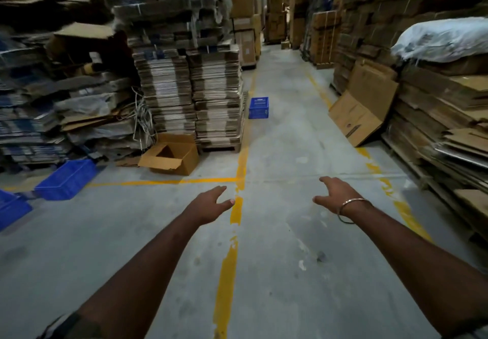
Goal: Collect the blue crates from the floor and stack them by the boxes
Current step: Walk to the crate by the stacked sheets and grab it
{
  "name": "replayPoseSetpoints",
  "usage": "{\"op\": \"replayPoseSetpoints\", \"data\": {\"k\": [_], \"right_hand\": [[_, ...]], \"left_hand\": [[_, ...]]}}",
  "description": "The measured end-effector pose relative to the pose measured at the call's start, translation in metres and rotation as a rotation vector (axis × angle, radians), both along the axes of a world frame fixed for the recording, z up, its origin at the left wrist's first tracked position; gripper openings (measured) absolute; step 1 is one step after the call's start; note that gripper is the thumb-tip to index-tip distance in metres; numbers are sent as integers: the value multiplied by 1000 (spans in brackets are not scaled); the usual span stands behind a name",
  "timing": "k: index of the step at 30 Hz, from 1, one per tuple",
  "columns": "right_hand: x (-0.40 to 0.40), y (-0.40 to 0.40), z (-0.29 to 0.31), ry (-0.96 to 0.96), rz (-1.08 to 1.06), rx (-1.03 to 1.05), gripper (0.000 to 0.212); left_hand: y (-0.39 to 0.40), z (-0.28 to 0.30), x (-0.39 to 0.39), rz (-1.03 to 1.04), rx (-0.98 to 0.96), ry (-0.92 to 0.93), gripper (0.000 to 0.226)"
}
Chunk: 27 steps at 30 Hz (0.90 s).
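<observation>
While both hands reach out with nothing in them, left hand and right hand, fingers wide. One blue crate far up the floor. Two more crates near left by cardboard boxes. Not stacked yet; job hardly begun.

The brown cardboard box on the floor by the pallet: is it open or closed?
Open. The cardboard box has its top flaps folded outward, and its dark inside shows. Whether anything lies in it, I cannot tell.
</observation>
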State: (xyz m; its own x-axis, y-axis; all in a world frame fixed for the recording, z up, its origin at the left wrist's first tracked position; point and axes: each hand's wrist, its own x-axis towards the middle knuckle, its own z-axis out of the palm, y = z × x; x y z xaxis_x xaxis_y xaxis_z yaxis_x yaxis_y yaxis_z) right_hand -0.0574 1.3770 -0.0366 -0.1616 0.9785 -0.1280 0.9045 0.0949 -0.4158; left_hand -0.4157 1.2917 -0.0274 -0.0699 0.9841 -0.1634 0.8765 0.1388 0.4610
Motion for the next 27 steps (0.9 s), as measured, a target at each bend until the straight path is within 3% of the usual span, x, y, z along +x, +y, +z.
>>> {"op": "replayPoseSetpoints", "data": {"k": [9,13,21,27], "right_hand": [[3,208,19,9,-19,32,80],[5,306,13,-74,-13,62,80],[-20,528,21,-246,22,131,79],[-17,673,29,-187,5,139,78]], "left_hand": [[222,8,-3,-47,54,50,70],[326,0,-17,-89,42,102,80],[569,2,-49,-174,97,279,77],[735,6,-49,-216,113,270,77]]}}
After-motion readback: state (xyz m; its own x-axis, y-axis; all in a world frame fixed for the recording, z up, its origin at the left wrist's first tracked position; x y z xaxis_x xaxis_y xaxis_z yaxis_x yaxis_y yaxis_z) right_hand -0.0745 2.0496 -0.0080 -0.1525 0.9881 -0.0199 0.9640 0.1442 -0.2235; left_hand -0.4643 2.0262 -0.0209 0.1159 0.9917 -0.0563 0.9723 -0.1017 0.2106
